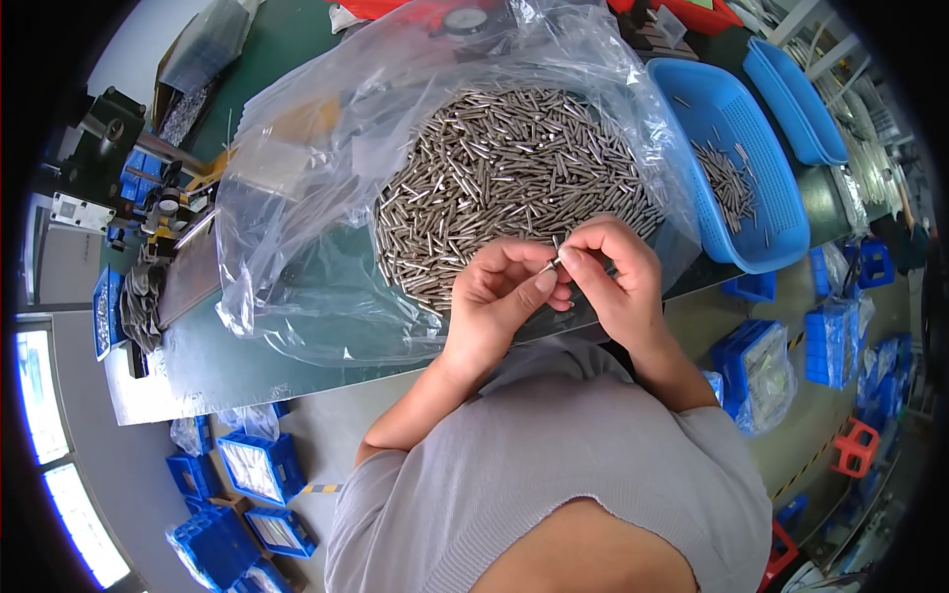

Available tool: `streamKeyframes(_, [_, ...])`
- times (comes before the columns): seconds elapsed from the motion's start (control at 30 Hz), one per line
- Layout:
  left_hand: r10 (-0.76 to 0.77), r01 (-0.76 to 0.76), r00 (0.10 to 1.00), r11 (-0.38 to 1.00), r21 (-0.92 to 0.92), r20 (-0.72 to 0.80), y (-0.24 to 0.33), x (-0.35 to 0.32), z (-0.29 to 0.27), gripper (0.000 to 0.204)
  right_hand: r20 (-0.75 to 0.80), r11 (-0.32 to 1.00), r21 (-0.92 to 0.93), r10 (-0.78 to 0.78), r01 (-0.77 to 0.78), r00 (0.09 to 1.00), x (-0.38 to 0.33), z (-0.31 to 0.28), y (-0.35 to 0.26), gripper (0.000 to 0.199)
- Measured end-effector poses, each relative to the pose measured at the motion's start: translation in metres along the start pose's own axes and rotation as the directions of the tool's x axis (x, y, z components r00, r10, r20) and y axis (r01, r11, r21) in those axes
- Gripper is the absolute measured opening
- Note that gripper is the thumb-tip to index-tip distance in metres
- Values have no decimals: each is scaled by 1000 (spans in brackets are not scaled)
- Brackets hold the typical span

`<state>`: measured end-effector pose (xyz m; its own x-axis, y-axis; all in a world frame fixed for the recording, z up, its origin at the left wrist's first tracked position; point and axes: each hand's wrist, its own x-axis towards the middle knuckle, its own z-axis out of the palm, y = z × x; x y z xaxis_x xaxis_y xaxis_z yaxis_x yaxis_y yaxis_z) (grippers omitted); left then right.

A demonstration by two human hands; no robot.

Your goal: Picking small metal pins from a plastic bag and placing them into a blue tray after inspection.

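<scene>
A large heap of short metal pins lies on a clear plastic bag spread over the green table. At the heap's near edge, my left hand pinches a small metal pin between thumb and fingers. My right hand meets it there, thumb and forefinger closed on a small metal pin that stands up between the fingertips. Whether these are two pins or parts of one piece I cannot tell. To the right, a blue plastic basket holds a smaller pile of pins.
Another blue basket stands beyond the first. A dark bench machine with a gauge occupies the table's left end, beside a small blue tray. Blue crates stand on the floor at left and right, with a red stool at right.
</scene>
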<state>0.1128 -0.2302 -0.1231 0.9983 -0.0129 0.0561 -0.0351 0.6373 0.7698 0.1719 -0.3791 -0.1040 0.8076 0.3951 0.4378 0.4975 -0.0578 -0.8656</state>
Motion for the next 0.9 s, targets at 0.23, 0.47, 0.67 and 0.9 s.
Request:
streamKeyframes(0.23, [81, -79, 997, 983, 167, -9, -4, -5, 0, 16, 2, 1000, 22, 16, -16, 1000, -1, 0, -4, 5])
streamKeyframes(0.47, [117, -116, 993, 991, 61, 0, -4, -3, 0, 17, 55, 957, 219, 181, -189, 982, -8, 0, 1, 7])
streamKeyframes(0.67, [29, -28, 999, 998, -56, 20, 0, 1, -2, 21, 114, 859, 402, 297, -317, 948, -8, 2, 1, 9])
streamKeyframes(0.9, [-25, 40, 997, 978, -204, 77, 1, 4, -7, 22, 208, 709, 570, 365, -416, 907, -6, 5, 0, 9])
